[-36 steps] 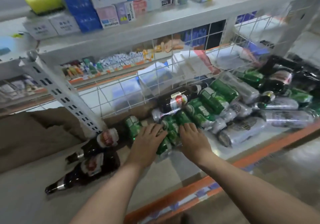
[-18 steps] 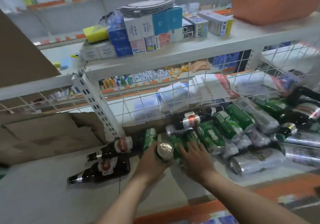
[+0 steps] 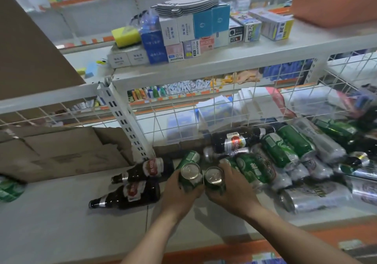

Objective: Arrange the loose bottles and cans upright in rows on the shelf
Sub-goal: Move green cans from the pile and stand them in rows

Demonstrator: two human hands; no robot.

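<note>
The green metal can (image 3: pixel 190 173) is near the centre of the frame, a little below the middle. My left hand (image 3: pixel 179 194) grips it from the near side, with the fingers curled round its body. Just beside it, on the right, is the second green metal can (image 3: pixel 213 178), which my right hand (image 3: pixel 230 192) grips in the same way. The two cans seem to touch each other.

The long axis of both cans is close to vertical, and the silver tops point up toward me. My hands cover the bottoms, so I cannot tell if the cans already rest on the white shelf board (image 3: pixel 61 212).

I judge that the free place for a row is the bare board at the lower left of the frame. It lies on the side of my left hand, so this hand is the nearer one.

The two brown glass bottles (image 3: pixel 142 168) lie on their sides just left of my left hand, with their necks pointing to the left. The heap of green and silver cans (image 3: pixel 285 157) lies at the right, nearer to my right hand. Their long axes are flat on the board and slanted.

Behind everything is the white wire grid (image 3: pixel 183 110), and brown cardboard (image 3: pixel 61 151) is at the left.
</note>
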